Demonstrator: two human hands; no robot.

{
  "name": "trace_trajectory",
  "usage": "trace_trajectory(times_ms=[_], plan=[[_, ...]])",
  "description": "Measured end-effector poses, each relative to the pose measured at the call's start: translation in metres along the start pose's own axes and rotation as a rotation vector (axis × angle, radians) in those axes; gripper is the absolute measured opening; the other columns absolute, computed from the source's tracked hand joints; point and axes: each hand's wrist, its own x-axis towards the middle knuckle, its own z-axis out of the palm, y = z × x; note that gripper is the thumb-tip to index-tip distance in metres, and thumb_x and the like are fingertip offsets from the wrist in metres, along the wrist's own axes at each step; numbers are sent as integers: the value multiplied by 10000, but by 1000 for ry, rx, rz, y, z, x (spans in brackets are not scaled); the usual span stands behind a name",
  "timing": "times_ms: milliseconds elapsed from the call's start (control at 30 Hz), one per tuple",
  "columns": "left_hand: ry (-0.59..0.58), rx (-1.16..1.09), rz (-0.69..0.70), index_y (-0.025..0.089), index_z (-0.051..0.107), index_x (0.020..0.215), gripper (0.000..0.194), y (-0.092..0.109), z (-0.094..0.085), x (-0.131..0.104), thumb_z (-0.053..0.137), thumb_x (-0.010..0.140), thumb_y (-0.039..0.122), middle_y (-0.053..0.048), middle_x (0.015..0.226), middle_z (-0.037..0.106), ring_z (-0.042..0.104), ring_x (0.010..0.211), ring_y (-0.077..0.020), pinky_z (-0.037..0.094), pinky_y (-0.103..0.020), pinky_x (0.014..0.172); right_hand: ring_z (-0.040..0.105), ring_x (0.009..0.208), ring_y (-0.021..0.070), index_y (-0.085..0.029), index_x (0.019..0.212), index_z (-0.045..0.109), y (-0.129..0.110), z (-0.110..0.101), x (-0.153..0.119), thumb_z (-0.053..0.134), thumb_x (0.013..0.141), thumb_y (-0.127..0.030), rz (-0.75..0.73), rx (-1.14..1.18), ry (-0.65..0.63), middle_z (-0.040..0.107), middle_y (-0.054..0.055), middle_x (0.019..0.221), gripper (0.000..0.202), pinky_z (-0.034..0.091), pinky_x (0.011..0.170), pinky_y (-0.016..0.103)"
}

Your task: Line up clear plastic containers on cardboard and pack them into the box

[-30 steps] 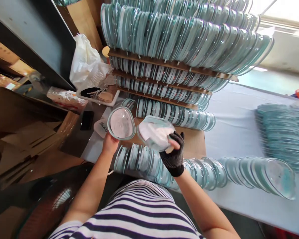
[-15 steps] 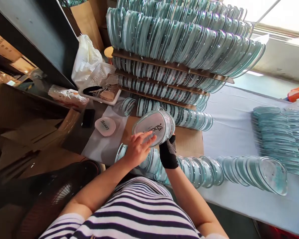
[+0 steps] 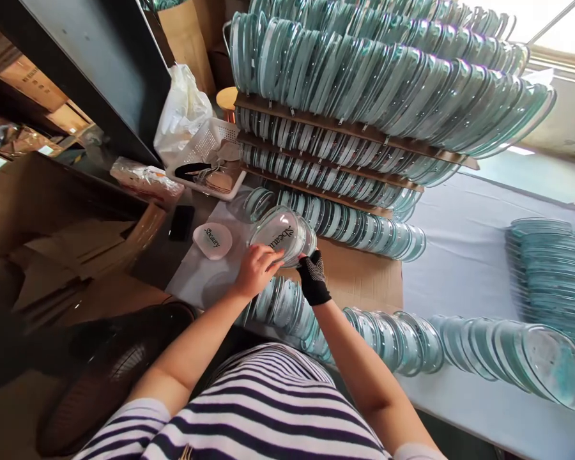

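Both my hands are on a few clear oval plastic cases (image 3: 273, 233) held together above the table. Through the front one, dark "beauty" lettering shows on a pale card. My left hand (image 3: 259, 271), bare, grips the lower left rim, its fingers curled over the front. My right hand (image 3: 312, 278), in a black fingerless glove, is closed around the right side of the cases; some of its fingers are hidden behind them. A loose pale pink card (image 3: 212, 241) with the same lettering lies to the left. Close to my body runs a front row of cases (image 3: 388, 338).
Racks packed with upright cases (image 3: 345, 76) rise behind, with another row (image 3: 364, 231) at their foot. Flat stacks (image 3: 556, 275) stand far right. At left are a white basket (image 3: 225, 133), a black phone (image 3: 182, 222) and cardboard (image 3: 71, 249).
The cases have tipped back and moved slightly away from me, with my right hand following. My left fingers have slid from the front face down to the lower rim. The whole view has shifted.
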Motion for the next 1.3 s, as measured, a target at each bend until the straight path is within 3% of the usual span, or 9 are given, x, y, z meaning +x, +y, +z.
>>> trace_trajectory(times_ms=[167, 267, 333, 467, 567, 667, 1033, 1167, 1300], plan=[[-68, -11, 94, 342, 757, 1086, 204, 17, -19, 10, 682, 900, 378, -44, 1163, 713, 451, 1377, -323, 88, -654, 1214, 646, 856, 146, -257, 1044, 536, -9, -1, -15, 697, 683, -355, 95, 229, -55, 678, -19, 989, 407, 546, 779, 287], [-159, -145, -32, 321, 773, 1045, 209, 11, -21, 12, 584, 958, 343, -43, 1415, 585, 319, 1482, -316, 156, -608, 1227, 645, 857, 141, -262, 1051, 541, -11, -10, -16, 714, 680, -343, 89, 218, -34, 680, -32, 998, 417, 551, 757, 278], [-122, -290, -216, 295, 736, 1151, 259, -1, -18, 13, 663, 908, 344, -59, 1542, 452, 308, 1495, -298, 236, -523, 1232, 634, 827, 126, -260, 1040, 549, -10, -17, -15, 722, 667, -324, 84, 178, -18, 672, -46, 965, 417, 546, 733, 255], [-119, -798, -788, 271, 517, 1434, 963, -30, -8, 9, 941, 575, 361, -125, 1547, 445, 372, 1459, -356, 348, -491, 1185, 630, 856, 134, -262, 1092, 559, -8, -27, -14, 732, 672, -335, 77, 98, -60, 660, -35, 996, 461, 545, 738, 257], [-159, -1233, -1254, 183, 650, 1238, 681, -45, -2, -2, 915, 619, 289, -135, 1192, 711, 671, 1115, -319, 563, -414, 928, 631, 961, 180, -239, 1160, 533, -7, -29, -6, 705, 704, -395, 25, -54, -69, 655, 21, 1105, 511, 553, 842, 338], [114, -1319, -1523, 162, 683, 1085, 336, -55, 0, -16, 796, 774, 218, -66, 900, 755, 711, 772, -202, 585, -309, 686, 609, 1092, 243, -167, 1249, 490, -8, -28, 9, 701, 675, -386, -100, -379, 45, 631, 121, 1225, 650, 511, 980, 417], [486, -1475, -1557, 199, 706, 1043, 347, -62, -32, -33, 517, 979, 483, -59, 854, 749, 683, 705, -179, 522, -280, 562, 533, 1288, 398, -131, 1563, 274, 10, -13, 29, 739, 789, -480, -21, -1383, -91, 451, 260, 1480, 968, 451, 1027, 537], [386, -1553, -1452, 239, 704, 1088, 308, -36, -19, -24, 529, 981, 469, -45, 964, 758, 701, 864, -199, 567, -317, 685, 377, 1437, 365, -108, 1524, 331, 6, -6, 9, 670, 833, -570, -309, -1023, -117, 366, 249, 1555, 897, 339, 1154, 551], [162, -1619, -1451, 227, 713, 1062, 303, 10, 22, -20, 562, 965, 471, -37, 967, 754, 699, 884, -191, 584, -325, 769, 436, 1406, 297, -182, 1569, 172, 14, 1, -38, 728, 742, -670, -385, -405, -201, 351, 198, 1571, 1110, 378, 1165, 465]])
